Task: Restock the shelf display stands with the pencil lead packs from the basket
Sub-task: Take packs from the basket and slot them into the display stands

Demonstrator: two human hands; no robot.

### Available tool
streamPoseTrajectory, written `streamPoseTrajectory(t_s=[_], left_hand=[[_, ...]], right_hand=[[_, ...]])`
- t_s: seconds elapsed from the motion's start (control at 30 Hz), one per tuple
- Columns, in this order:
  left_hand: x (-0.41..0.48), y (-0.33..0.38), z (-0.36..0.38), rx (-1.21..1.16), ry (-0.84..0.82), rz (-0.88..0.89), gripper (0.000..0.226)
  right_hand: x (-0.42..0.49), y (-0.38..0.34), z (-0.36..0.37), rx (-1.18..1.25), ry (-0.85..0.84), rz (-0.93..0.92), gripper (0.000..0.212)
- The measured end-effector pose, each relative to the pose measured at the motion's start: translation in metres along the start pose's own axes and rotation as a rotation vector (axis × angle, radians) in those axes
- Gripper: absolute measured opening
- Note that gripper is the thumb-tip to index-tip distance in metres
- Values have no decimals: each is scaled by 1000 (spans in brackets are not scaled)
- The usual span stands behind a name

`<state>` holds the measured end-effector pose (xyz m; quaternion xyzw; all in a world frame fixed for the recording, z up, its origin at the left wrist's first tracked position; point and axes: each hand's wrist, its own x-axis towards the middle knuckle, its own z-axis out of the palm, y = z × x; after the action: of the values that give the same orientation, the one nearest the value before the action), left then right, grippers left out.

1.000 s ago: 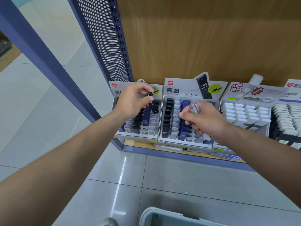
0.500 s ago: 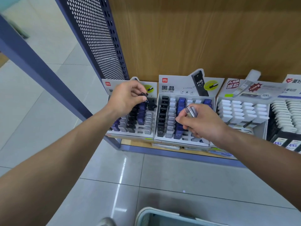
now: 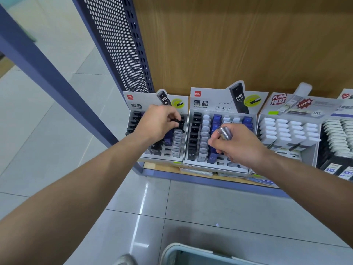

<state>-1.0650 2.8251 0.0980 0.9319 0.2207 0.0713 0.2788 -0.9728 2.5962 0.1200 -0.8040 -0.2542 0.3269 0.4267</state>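
since half a second back the left hand (image 3: 158, 124) has slid a little right and lower over the left display stand (image 3: 145, 101). that has brought its black pack (image 3: 177, 122) down among the back rows on the stand's right side. the right hand (image 3: 240, 146) has hardly shifted.

from the head view, looking down past both bare forearms, the left hand's fingers are curled over. thumb and fingertips pinch the black pack, which sits against the tops of the dark packs already slotted there. whether it is seated in a slot i cannot tell, as the hand covers it.

the right hand hovers over the middle display stand (image 3: 210, 101), fingers curled round a few grey packs (image 3: 225, 132). their ends stick up between thumb and forefinger, and i cannot count them. that stand holds columns of black, white and blue packs.

both stands sit side by side on the low shelf (image 3: 191, 177), backed by a wooden board (image 3: 229, 44). a third stand (image 3: 286, 131) of white packs is just to their right, and a dark perforated panel (image 3: 118, 44) rises at the left. the basket (image 3: 183, 248) stands on the tiled floor (image 3: 210, 203) at the bottom edge, only its pale rim showing.
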Motion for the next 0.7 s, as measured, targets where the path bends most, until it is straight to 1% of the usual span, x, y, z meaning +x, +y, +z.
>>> streamPoseTrajectory(t_s=[0.07, 0.13, 0.37, 0.47, 0.53, 0.63, 0.7], left_hand=[[0, 2, 0, 48, -2, 32, 11], [2, 4, -2, 84, -12, 71, 16], [0, 8, -4, 215, -85, 148, 21], [0, 10, -4, 217, -94, 168, 22], [-1, 9, -3, 188, -67, 153, 21], [-2, 4, -2, 36, -16, 50, 7], [-2, 3, -1, 73, -21, 67, 4]], right_hand=[[0, 0, 0, 0, 2, 1, 10], [1, -1, 0, -4, 4, -1, 10], [1, -1, 2, 3, 3, 0, 9], [1, 0, 2, -7, 5, -5, 8], [1, 0, 2, -17, 4, -14, 9], [1, 1, 1, -26, 1, -18, 10], [1, 0, -1, -12, 0, -17, 10]])
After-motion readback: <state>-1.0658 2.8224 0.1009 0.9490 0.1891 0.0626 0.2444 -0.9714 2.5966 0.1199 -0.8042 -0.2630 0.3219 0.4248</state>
